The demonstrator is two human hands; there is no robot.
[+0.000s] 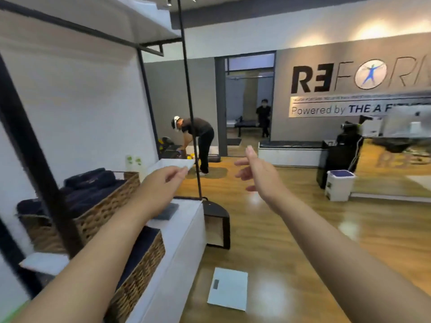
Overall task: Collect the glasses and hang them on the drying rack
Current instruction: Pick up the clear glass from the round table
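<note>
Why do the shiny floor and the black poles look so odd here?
Head view: ceiling lights glare in white patches on the floor; the wide lens bends and tilts the poles; the near frame is smeared by blur; both hands stay fairly sharp.

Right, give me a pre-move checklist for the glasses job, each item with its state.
1. Glasses in view: not ok, none can be seen anywhere in this view.
2. Drying rack in view: not ok, only a shelf frame and baskets show.
3. Left hand free: cannot tell, its fingertips are pinched near a white tray, contact unclear.
4. Right hand free: ok, open and empty, raised over the floor.
5. Path ahead: not ok, a white scale lies on the floor just ahead.
</note>
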